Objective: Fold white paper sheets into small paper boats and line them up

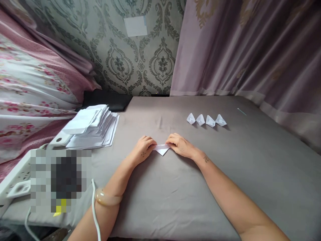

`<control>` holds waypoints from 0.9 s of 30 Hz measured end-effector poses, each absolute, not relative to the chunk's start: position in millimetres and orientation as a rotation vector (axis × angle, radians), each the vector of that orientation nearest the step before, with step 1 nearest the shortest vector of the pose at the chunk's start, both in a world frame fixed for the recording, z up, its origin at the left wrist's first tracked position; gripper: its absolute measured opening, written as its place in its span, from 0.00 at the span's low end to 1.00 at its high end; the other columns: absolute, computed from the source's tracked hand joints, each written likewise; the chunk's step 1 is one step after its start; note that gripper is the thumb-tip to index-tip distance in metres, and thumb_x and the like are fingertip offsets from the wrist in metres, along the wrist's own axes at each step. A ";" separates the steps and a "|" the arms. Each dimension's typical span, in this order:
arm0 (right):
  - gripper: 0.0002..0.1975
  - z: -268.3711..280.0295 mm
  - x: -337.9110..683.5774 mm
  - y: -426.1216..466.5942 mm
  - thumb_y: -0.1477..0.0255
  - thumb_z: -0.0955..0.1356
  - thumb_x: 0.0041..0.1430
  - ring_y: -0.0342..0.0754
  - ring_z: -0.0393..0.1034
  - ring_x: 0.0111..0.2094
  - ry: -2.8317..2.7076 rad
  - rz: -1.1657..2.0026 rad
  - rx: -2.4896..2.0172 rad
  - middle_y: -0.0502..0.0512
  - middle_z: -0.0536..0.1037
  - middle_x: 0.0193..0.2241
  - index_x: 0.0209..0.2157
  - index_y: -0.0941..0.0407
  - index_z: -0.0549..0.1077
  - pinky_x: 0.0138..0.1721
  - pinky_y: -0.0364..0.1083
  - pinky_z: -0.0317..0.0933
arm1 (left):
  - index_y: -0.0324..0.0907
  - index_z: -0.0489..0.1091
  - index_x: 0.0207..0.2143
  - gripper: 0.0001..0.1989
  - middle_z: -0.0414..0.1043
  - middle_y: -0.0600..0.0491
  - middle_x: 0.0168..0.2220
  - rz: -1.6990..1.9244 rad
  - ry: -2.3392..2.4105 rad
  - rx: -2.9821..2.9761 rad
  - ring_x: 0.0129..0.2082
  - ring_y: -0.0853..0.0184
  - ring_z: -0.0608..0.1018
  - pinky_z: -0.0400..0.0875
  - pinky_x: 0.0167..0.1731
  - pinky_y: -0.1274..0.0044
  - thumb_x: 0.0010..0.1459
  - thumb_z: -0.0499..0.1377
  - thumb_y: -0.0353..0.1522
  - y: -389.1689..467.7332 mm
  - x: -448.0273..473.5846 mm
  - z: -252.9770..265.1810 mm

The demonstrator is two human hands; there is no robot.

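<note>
A small folded sheet of white paper (162,149) lies on the grey cloth in front of me, its point facing my body. My left hand (144,147) pinches its left corner, and my right hand (181,144) pinches the right corner. Both sets of fingers are closed on the paper and hide its two ends. Beyond my right hand stands a row of several small folded paper boats (200,119), set side by side.
A thick stack of white paper (92,129) sits at the left, with a black flat item (107,99) behind it. White power strips (17,175) line the left edge. A white cable (94,207) crosses my left forearm. A thin stick (242,111) lies at far right.
</note>
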State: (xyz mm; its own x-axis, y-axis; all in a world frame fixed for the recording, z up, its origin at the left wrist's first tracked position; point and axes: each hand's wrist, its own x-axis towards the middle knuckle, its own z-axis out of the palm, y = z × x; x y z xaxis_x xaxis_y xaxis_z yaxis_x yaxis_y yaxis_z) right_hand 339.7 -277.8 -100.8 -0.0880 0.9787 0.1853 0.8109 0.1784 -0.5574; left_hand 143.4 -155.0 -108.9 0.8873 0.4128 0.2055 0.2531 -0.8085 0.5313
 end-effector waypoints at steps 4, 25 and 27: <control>0.15 -96.2 339.4 -278.4 0.80 0.60 0.60 0.47 0.64 0.40 -2.070 0.344 -1.716 0.55 0.73 0.36 0.39 0.53 0.75 0.38 0.45 0.58 | 0.43 0.73 0.39 0.13 0.71 0.48 0.38 0.468 0.380 2.644 0.39 0.62 0.67 0.64 0.40 0.72 0.60 0.49 0.27 -152.8 137.3 -114.2; 0.12 -101.0 328.5 -277.0 0.68 0.64 0.59 0.46 0.64 0.40 -1.803 0.441 -1.900 0.52 0.71 0.37 0.44 0.49 0.73 0.41 0.45 0.56 | 0.43 0.71 0.34 0.08 0.68 0.53 0.32 0.291 0.703 2.394 0.35 0.65 0.68 0.59 0.38 0.72 0.54 0.57 0.38 -162.2 145.9 -102.8; 0.12 -103.3 329.1 -277.2 0.69 0.64 0.59 0.46 0.64 0.41 -1.796 0.472 -1.854 0.52 0.71 0.38 0.43 0.48 0.74 0.43 0.46 0.56 | 0.42 0.71 0.31 0.09 0.68 0.53 0.30 0.296 0.700 2.344 0.34 0.65 0.68 0.59 0.37 0.73 0.53 0.58 0.38 -163.2 145.4 -99.6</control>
